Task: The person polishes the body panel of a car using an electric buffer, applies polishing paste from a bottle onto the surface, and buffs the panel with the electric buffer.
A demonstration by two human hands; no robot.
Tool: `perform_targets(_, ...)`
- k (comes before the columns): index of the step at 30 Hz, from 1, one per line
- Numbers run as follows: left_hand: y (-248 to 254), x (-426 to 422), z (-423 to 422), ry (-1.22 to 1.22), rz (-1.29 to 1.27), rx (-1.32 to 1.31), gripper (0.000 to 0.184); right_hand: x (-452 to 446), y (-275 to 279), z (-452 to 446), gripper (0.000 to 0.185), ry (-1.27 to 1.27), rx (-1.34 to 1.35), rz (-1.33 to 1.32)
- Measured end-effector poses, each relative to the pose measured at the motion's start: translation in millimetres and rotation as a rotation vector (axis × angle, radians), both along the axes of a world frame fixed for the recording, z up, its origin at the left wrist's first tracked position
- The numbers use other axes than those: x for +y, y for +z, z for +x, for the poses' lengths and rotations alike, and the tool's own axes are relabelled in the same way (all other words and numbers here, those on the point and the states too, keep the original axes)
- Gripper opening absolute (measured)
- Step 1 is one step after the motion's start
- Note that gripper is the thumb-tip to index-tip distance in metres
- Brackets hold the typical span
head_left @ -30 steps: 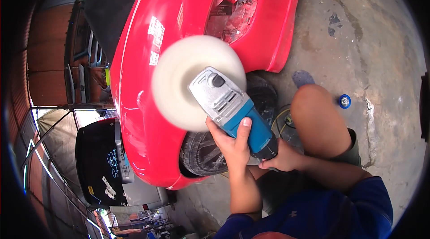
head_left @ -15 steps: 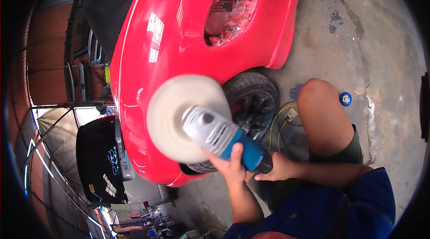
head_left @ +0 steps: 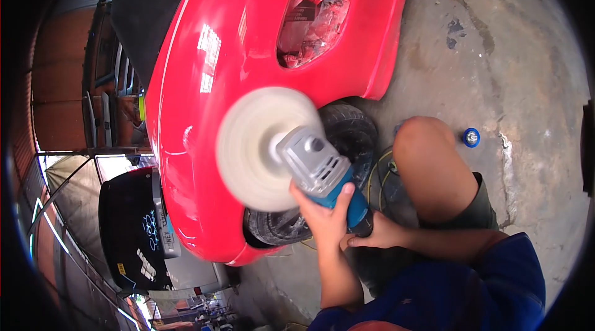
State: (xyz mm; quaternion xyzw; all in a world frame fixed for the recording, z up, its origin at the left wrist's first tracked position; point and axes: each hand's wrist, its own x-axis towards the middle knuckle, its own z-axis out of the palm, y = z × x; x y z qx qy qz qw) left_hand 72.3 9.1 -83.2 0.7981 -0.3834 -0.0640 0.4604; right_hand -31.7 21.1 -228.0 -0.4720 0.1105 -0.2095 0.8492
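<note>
Blue/silvr polisher (head_left: 323,173), rnd off-wht pad (head_left: 251,151) blurred.

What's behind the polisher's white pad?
Red car panel and dark wheel show around its rim; whatever lies directly behind the white pad is covered, so contact can't be told.

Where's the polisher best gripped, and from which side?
I'd probably grip the polisher by its blue body and dark rear end, from the wearer's side: that narrow part slants toward the blue shirt, while the wide, motion-blurred pad is at the far end.
</note>
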Motion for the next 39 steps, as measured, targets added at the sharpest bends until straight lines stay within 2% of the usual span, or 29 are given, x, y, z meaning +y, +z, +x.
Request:
perform_targets(2,10.2,16.9,0.8,-0.003,-0.103,0.051,0.098,-6.4,16.5,0.6,0.078,-0.068,-0.148,-0.100)
perform_targets(3,15.1,20.5,-2.3,0.010,-0.129,0.034,0.094,-7.8,11.6,0.1,0.087,0.236,-0.107,0.074)
perform_targets(6,14.9,17.6,-7.0,0.035,-0.172,-0.011,0.090,-12.7,13.1,0.9,0.095,0.064,-0.098,-0.079)
perform_targets(9,4.6,-2.9,-9.3,-0.007,-0.174,0.039,0.089,-29.7,21.3,-7.4,0.100,-0.037,-0.054,-0.036)
perform_targets(10,1.6,-12.4,-8.7,-0.032,-0.173,0.073,0.089,-30.7,19.5,-8.4,0.099,-0.084,-0.033,-0.025)
perform_targets(11,-7.0,-18.2,0.5,-0.049,-0.138,0.110,0.098,-31.8,16.8,-9.5,0.099,-0.132,-0.012,-0.016)
perform_targets(13,-7.8,-35.3,-1.1,-0.084,-0.079,0.126,0.097,-34.8,9.7,-6.3,0.098,-0.226,-0.009,-0.029)
perform_targets(16,-6.5,-51.3,-6.3,-0.102,-0.047,0.146,0.096,-39.2,7.2,-7.7,0.098,-0.238,0.015,-0.019)
perform_targets(22,-6.4,-23.7,-5.4,-0.026,-0.116,0.130,0.093,-33.9,10.2,-8.8,0.098,-0.192,0.019,-0.085)
perform_targets(26,-9.9,3.4,-5.3,0.007,-0.258,0.105,0.091,-31.5,5.2,-10.5,0.101,0.002,0.044,-0.103)
perform_targets(29,-11.9,3.2,-8.5,0.011,-0.285,0.160,0.090,-35.3,9.2,-13.9,0.099,-0.042,0.035,-0.080)
perform_targets(32,-19.2,-17.3,-2.9,-0.055,-0.096,0.188,0.098,-29.6,-0.9,-6.8,0.096,-0.184,-0.017,0.019)
perform_targets(33,-20.1,-30.3,-5.0,-0.082,-0.053,0.212,0.097,-20.6,-12.4,-0.6,0.086,-0.267,-0.022,0.038)
perform_targets(34,-35.5,-37.2,1.8,-0.119,-0.025,0.169,0.099,-19.5,-18.5,0.2,0.082,-0.235,0.007,0.084)
perform_targets(37,-35.2,-63.4,-8.4,-0.075,0.215,0.048,0.099,-13.4,-37.3,5.3,0.066,-0.116,0.091,0.233)
perform_targets(39,-33.6,-67.6,-11.6,-0.045,0.327,-0.009,0.095,-5.2,-44.5,8.1,0.065,-0.132,0.067,0.298)
